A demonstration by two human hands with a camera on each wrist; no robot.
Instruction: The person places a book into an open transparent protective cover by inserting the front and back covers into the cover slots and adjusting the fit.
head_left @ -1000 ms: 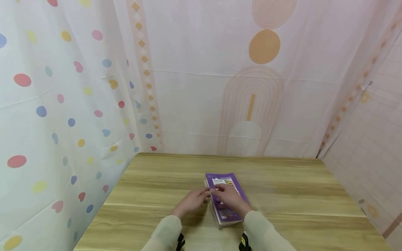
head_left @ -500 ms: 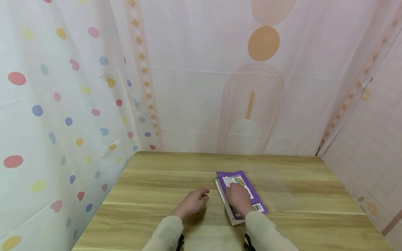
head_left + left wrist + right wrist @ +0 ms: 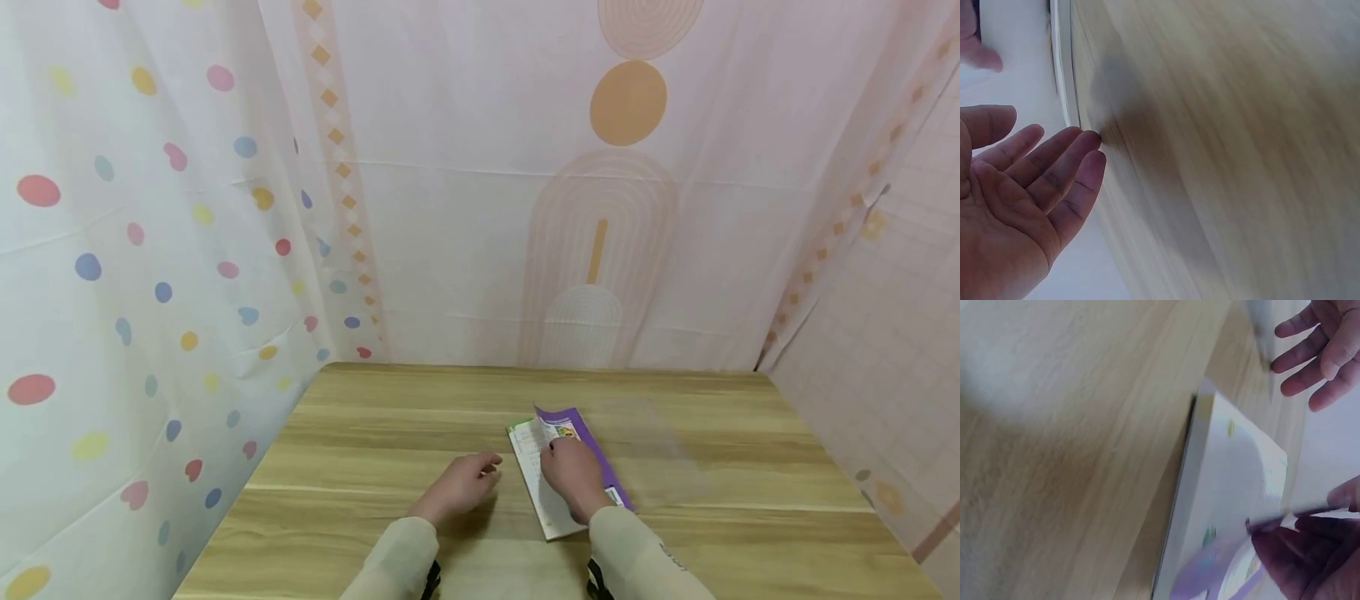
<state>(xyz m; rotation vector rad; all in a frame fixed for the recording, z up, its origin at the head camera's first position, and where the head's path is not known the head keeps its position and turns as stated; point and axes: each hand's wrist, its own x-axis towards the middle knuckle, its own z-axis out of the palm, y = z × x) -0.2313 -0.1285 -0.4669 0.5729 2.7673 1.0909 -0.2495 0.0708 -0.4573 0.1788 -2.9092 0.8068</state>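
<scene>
A thick book lies at an angle on the table, its white first page (image 3: 534,471) showing beneath a lifted purple cover (image 3: 590,442). My right hand (image 3: 576,479) pinches the free edge of that cover, which curves up and away from the page. In the right wrist view the cover edge is seen nearly edge-on between thumb and fingers (image 3: 1285,556). My left hand (image 3: 459,482) hovers just left of the book, touching nothing, its fingers loosely bent. The left wrist view shows its palm and fingers (image 3: 1054,169) apart from the book.
The wood-grain table (image 3: 360,417) stretches to both sides of the book. A faint transparent sheet (image 3: 660,450) seems to lie right of it. Patterned curtains (image 3: 450,250) hang behind and along both sides.
The book has shifted right and turned a little. My left hand has come away from it, while my right hand has lifted the purple cover, uncovering the white page.
</scene>
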